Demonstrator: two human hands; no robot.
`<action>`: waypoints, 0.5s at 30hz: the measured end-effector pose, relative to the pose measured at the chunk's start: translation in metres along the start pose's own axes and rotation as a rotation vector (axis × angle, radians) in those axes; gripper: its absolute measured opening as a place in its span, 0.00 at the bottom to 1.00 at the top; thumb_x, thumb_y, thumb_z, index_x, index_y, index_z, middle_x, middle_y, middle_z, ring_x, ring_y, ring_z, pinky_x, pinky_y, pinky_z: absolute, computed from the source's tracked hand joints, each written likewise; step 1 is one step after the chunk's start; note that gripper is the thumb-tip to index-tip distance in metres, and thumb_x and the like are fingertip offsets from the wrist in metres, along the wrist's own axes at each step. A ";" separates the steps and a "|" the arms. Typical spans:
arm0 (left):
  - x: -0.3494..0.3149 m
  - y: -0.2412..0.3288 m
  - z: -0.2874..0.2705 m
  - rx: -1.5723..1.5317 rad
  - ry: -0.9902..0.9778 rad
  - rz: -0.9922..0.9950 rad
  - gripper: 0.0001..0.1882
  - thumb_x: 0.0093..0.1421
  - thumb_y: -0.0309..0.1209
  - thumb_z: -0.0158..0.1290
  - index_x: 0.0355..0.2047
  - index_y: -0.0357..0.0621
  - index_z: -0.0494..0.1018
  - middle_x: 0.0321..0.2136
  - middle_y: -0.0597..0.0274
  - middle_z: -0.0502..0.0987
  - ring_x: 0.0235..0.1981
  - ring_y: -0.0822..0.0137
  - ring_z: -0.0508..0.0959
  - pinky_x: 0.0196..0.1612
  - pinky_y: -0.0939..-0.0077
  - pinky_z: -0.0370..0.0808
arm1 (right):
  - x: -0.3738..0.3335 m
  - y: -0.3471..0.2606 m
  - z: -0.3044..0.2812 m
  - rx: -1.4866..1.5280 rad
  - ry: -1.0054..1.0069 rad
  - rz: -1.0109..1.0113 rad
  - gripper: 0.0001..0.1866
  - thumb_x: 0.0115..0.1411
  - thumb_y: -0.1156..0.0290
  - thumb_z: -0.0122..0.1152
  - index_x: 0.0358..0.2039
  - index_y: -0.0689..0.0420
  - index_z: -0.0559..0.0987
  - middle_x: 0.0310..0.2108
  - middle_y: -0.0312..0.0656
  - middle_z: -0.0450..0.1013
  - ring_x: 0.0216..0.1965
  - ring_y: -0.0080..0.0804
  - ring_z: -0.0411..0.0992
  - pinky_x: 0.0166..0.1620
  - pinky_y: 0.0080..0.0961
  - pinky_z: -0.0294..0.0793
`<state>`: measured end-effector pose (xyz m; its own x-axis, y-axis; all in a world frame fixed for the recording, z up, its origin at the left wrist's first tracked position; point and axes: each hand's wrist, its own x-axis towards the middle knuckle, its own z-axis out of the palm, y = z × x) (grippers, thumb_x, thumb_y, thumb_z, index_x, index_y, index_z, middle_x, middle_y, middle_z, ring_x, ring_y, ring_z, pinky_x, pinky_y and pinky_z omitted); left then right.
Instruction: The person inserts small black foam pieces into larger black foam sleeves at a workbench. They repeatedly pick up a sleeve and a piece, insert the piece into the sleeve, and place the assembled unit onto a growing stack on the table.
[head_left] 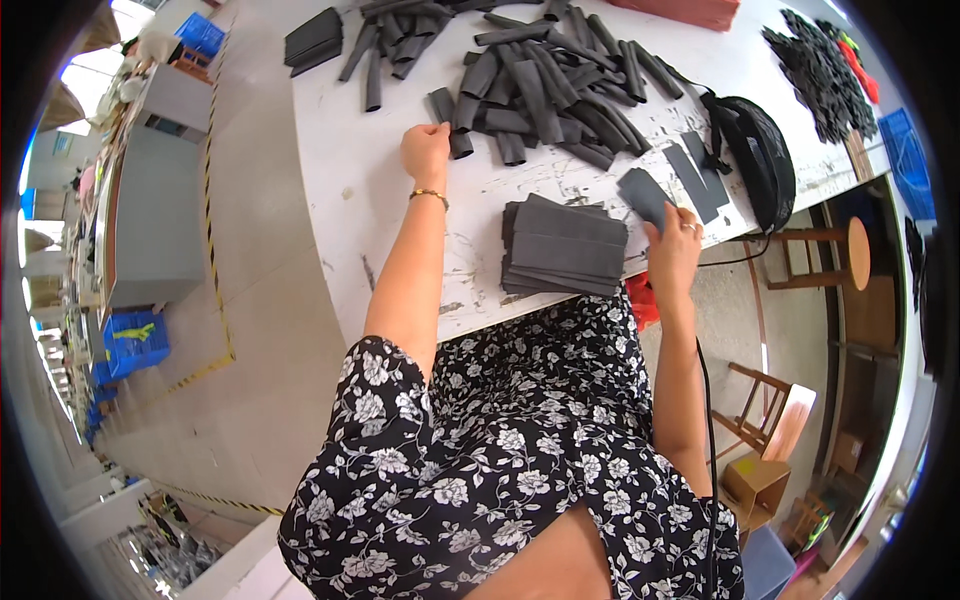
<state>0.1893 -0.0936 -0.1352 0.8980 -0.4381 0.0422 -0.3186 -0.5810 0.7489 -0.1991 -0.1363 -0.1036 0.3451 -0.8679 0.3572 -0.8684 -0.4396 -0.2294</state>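
Observation:
My left hand (427,153) is closed, its fingertips on a dark fabric-like tube (441,104) at the near left edge of a loose pile of such tubes (545,85). My right hand (677,245), wearing a ring, grips a flat dark grey piece (643,194) near the table's right front edge. Between my hands, closer to me, lies a stack of flat dark rectangular pieces (567,243), its edges uneven. Two flat dark strips (697,180) rest just beyond my right hand. The fingertips of both hands are partly hidden.
The worn white table (335,210) carries a small dark stack (314,42) at far left and a black mesh-covered pouch (755,160) with a cord at right. A heap of dark strips (820,75) lies farther right. Wooden stools (785,420) stand on the floor at right.

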 end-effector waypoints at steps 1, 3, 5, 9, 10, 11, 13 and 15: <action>0.000 0.005 0.001 -0.008 -0.044 0.007 0.11 0.51 0.38 0.61 0.27 0.43 0.83 0.26 0.52 0.82 0.29 0.53 0.82 0.35 0.61 0.77 | 0.001 -0.004 0.004 -0.068 -0.041 -0.008 0.20 0.57 0.69 0.64 0.49 0.59 0.75 0.47 0.49 0.72 0.50 0.49 0.68 0.49 0.42 0.69; 0.005 0.004 0.000 -0.071 -0.034 0.010 0.10 0.49 0.35 0.62 0.27 0.40 0.83 0.23 0.55 0.82 0.28 0.59 0.82 0.34 0.66 0.76 | 0.004 -0.012 0.009 -0.167 -0.071 -0.063 0.17 0.58 0.69 0.61 0.47 0.60 0.75 0.45 0.48 0.72 0.48 0.46 0.69 0.47 0.39 0.70; 0.005 0.001 -0.006 -0.189 -0.032 -0.024 0.10 0.49 0.33 0.63 0.27 0.38 0.83 0.22 0.58 0.81 0.27 0.66 0.82 0.32 0.70 0.76 | 0.004 -0.011 0.016 -0.256 -0.112 -0.119 0.15 0.59 0.70 0.59 0.45 0.61 0.76 0.42 0.46 0.73 0.46 0.44 0.69 0.45 0.37 0.70; -0.008 0.007 -0.032 -0.900 -0.220 -0.210 0.15 0.59 0.26 0.56 0.41 0.23 0.73 0.30 0.46 0.79 0.30 0.58 0.82 0.39 0.65 0.82 | -0.001 -0.003 0.028 -0.346 -0.119 -0.241 0.07 0.57 0.74 0.54 0.35 0.61 0.77 0.35 0.42 0.72 0.40 0.39 0.70 0.42 0.33 0.71; -0.015 0.011 -0.037 -0.903 -0.216 -0.220 0.18 0.63 0.23 0.52 0.49 0.20 0.64 0.36 0.42 0.77 0.33 0.54 0.82 0.42 0.60 0.83 | 0.000 0.001 0.026 -0.316 -0.138 -0.234 0.07 0.56 0.75 0.53 0.34 0.61 0.77 0.34 0.42 0.72 0.40 0.39 0.70 0.42 0.33 0.71; -0.020 0.008 -0.042 -0.972 -0.237 -0.233 0.19 0.63 0.23 0.51 0.50 0.19 0.64 0.37 0.42 0.77 0.35 0.54 0.82 0.43 0.60 0.82 | 0.003 0.001 0.025 -0.279 -0.154 -0.234 0.06 0.56 0.75 0.53 0.33 0.60 0.76 0.34 0.43 0.72 0.40 0.40 0.70 0.42 0.34 0.71; -0.031 0.003 -0.052 -1.111 -0.280 -0.255 0.20 0.64 0.22 0.50 0.52 0.19 0.63 0.40 0.43 0.77 0.39 0.55 0.81 0.46 0.59 0.80 | 0.000 0.002 0.026 -0.211 -0.101 -0.269 0.04 0.54 0.76 0.53 0.30 0.58 0.75 0.33 0.42 0.72 0.40 0.40 0.70 0.41 0.35 0.71; -0.037 0.000 -0.063 -1.217 -0.394 -0.280 0.19 0.64 0.18 0.46 0.54 0.19 0.61 0.45 0.41 0.75 0.44 0.52 0.79 0.53 0.59 0.78 | -0.007 0.001 0.025 -0.153 -0.069 -0.319 0.03 0.54 0.77 0.53 0.29 0.58 0.75 0.33 0.43 0.72 0.39 0.40 0.70 0.41 0.35 0.71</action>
<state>0.1749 -0.0341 -0.0957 0.6741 -0.6946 -0.2512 0.5263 0.2130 0.8232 -0.1932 -0.1363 -0.1289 0.6261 -0.7087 0.3253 -0.7547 -0.6556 0.0242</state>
